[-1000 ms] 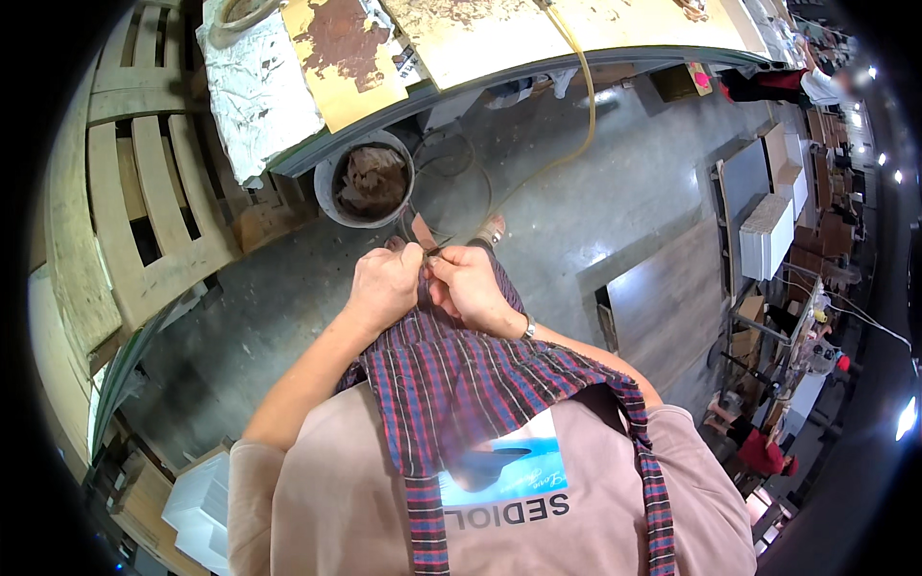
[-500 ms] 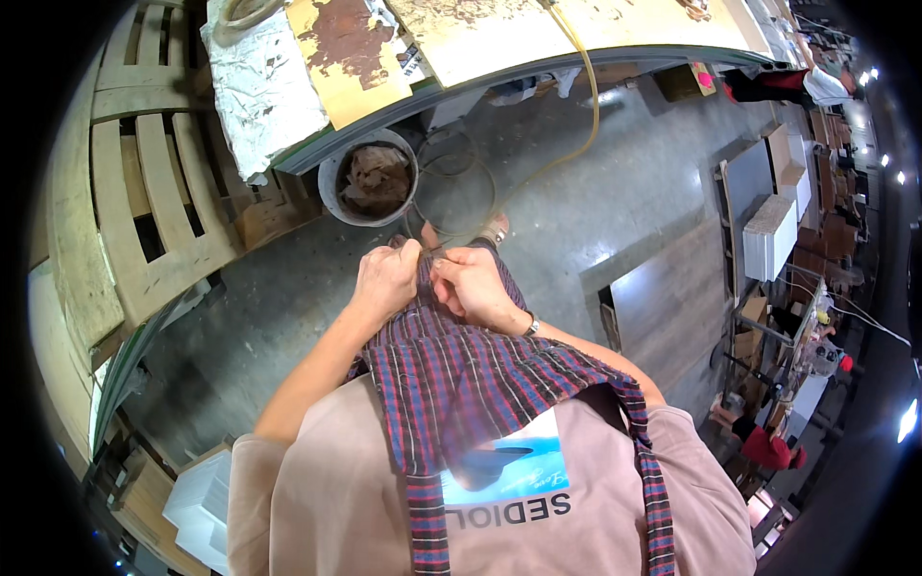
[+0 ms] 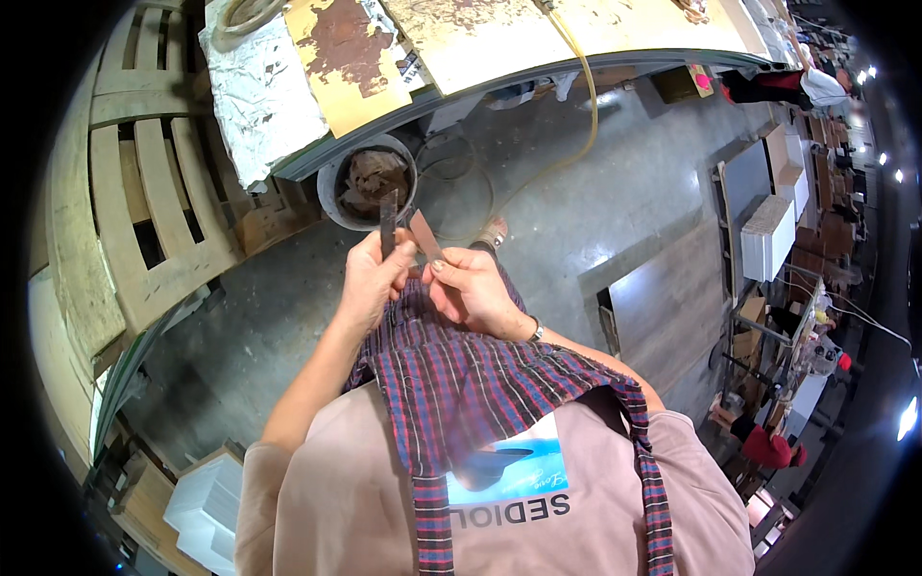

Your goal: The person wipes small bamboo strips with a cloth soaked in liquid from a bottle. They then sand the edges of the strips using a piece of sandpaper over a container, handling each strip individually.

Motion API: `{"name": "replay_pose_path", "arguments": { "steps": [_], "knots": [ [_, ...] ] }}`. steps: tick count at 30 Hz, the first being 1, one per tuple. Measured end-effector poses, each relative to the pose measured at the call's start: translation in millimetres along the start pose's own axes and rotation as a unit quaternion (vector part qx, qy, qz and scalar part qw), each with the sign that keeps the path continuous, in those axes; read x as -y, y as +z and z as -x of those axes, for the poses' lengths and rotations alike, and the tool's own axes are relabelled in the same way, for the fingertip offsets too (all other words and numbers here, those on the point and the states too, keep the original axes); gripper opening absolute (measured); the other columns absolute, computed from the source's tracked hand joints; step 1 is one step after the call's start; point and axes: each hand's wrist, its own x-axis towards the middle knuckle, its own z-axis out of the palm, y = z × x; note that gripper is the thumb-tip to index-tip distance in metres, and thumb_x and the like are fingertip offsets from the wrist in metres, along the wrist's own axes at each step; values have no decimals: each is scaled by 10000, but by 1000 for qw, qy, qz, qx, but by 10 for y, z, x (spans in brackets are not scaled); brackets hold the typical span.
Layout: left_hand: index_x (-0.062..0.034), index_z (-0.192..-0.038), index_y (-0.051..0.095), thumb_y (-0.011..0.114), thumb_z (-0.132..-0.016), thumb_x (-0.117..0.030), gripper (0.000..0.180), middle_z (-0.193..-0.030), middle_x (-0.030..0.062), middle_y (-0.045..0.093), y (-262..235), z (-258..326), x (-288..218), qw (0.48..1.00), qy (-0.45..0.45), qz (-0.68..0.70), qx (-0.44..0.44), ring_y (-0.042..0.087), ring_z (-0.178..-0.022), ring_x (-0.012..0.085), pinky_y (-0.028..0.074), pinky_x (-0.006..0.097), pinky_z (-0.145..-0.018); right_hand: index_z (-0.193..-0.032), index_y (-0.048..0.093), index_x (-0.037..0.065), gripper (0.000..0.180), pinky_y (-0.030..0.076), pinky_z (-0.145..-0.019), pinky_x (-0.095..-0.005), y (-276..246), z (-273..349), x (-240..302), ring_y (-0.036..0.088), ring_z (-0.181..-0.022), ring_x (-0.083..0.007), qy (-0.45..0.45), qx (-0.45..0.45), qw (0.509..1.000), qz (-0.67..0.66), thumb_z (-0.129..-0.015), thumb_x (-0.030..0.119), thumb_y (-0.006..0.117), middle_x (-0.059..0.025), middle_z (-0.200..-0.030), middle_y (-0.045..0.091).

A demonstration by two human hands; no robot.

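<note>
My left hand (image 3: 368, 286) is closed on a narrow dark strip (image 3: 388, 223) that points up toward the bucket. Pinched between the thumb and fingers of my right hand (image 3: 475, 291) is a short reddish-brown strip (image 3: 424, 233), tilted up to the left. What either strip is made of I cannot tell. The two hands are close together, with the strip ends slightly apart. Below them hangs my striped apron (image 3: 461, 384). Just beyond the strips stands a grey bucket (image 3: 331, 197) with crumpled brown scraps (image 3: 375, 178) inside.
A worktable with stained yellow boards (image 3: 480, 48) and a white-wrapped panel (image 3: 254, 106) runs across the far side. Wooden pallets (image 3: 173, 182) stand at left. A yellowish hose (image 3: 591, 125) trails onto the floor. At right are stacked panels (image 3: 768, 240) and several people working.
My hands have drawn slightly apart, the left moving a little left and nearer. The dark strip and the reddish-brown strip now show clearly, pointing up from the fingers.
</note>
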Motion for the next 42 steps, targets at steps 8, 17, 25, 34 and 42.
{"name": "replay_pose_path", "arguments": {
  "steps": [8, 17, 25, 34, 42],
  "knots": [
    [-55, -826, 602, 714, -855, -51, 116, -635, -27, 580, 96, -66, 30, 997, 28, 64, -14, 420, -466, 8, 290, 173, -400, -835, 591, 2, 234, 317, -336, -223, 18, -26, 29, 437, -349, -94, 23, 12, 999, 31, -1000, 122, 475, -69, -557, 587],
    [-43, -907, 597, 519, -1009, -256, 249, -659, 5, 598, 15, -169, 68, 998, 3, 60, 4, 466, -491, 51, 368, 194, -446, -855, 604, -5, 212, 361, -364, -215, -38, -32, 88, 476, -379, -103, 34, 0, 999, -2, -992, 106, 486, -85, -594, 612],
    [33, -1189, 616, 477, -1027, -231, 339, -1038, 79, 671, 166, -208, -84, 996, 25, 57, 60, 618, -948, 130, 501, 278, -824, -920, 624, 28, 45, 464, -557, -207, -107, -130, 187, 559, -608, -84, -80, -103, 990, -44, -920, 47, 584, -12, -772, 613],
    [-18, -1032, 611, 629, -925, -31, 109, -912, 27, 654, 334, -280, -45, 982, 34, 182, 48, 636, -857, 115, 510, 246, -791, -879, 653, 16, 72, 398, -532, -191, -57, -68, 343, 510, -594, -42, -120, -96, 988, 10, -844, 42, 711, 6, -748, 616],
    [-22, -968, 649, 644, -925, -67, 62, -867, -14, 641, 529, -593, -320, 996, 66, 66, 13, 568, -778, 54, 456, 212, -729, -823, 638, 19, 63, 359, -483, -200, -97, -85, 689, 479, -531, -45, -148, -124, 980, 57, -869, 52, 667, 13, -651, 574]
  ]
}}
